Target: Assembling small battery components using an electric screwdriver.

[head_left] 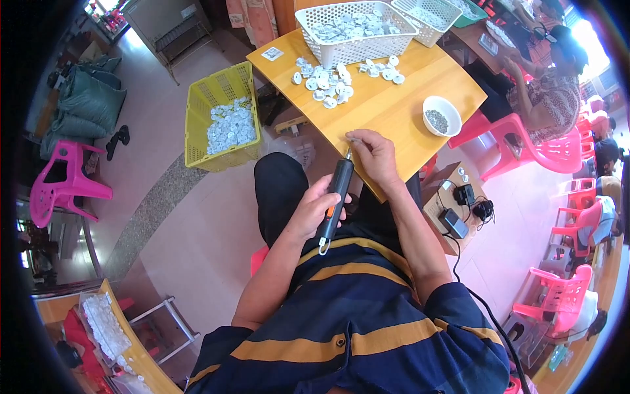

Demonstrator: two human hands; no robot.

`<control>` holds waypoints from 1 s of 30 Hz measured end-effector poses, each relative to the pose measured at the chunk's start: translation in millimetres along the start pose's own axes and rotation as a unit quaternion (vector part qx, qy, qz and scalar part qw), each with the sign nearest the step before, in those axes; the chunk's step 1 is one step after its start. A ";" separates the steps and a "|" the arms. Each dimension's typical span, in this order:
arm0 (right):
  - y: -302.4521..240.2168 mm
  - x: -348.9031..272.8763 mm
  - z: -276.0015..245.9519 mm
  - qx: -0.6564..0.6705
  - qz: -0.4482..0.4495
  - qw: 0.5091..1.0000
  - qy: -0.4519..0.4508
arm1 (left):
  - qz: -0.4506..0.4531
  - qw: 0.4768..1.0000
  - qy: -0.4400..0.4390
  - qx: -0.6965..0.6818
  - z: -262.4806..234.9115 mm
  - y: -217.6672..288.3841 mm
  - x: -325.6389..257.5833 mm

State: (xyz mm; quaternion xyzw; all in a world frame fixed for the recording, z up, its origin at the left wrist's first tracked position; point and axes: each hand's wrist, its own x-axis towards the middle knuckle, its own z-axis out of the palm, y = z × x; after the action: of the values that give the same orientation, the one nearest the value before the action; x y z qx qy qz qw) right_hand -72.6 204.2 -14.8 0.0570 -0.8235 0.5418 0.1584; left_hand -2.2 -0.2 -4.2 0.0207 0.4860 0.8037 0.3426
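My left hand [314, 209] is wrapped round a black electric screwdriver [341, 176] with an orange patch on its body and a hanging loop at its lower end. The screwdriver's bit points away from me toward the near edge of the wooden table [387, 105]. Beside the bit, my right hand [377, 157] has its thumb and forefinger pinched together; what is between them is too small to make out. Farther up the table lies a heap of small white plastic parts [328, 84]. To the right stands a white bowl [451, 105] holding small grey metal pieces.
White baskets [354, 44] of similar parts stand at the table's far side. Left of the table, a yellow crate [197, 118] holds many pale parts. A wooden box [436, 203] carries black adapters [453, 223] and a cable. Another person [548, 98] sits at the right.
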 end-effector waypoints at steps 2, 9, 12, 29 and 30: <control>-1.5 -1.3 1.1 -0.018 -0.003 1.000 0.002 | -0.002 1.000 0.001 -0.002 -0.5 -0.1 0.4; 9.6 2.3 -0.7 0.053 0.087 0.994 0.025 | 0.012 1.000 -0.003 0.004 -0.2 5.0 0.4; 18.8 5.5 -9.7 0.063 0.093 0.993 0.044 | 0.014 1.000 0.000 0.004 -2.3 3.0 0.5; -12.5 44.6 -101.5 -0.219 0.001 0.976 0.019 | 0.016 1.000 0.025 0.005 1.6 7.5 -1.0; -11.5 53.3 -118.4 -0.268 -0.017 0.962 0.050 | 0.019 1.000 0.024 0.005 2.5 8.1 -0.7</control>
State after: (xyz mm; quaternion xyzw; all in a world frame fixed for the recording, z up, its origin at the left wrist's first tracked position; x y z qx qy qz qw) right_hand -96.2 311.4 55.4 -0.0002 -0.9286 0.3004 0.2179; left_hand -5.1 -1.1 3.8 0.0127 0.4978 0.8076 0.3159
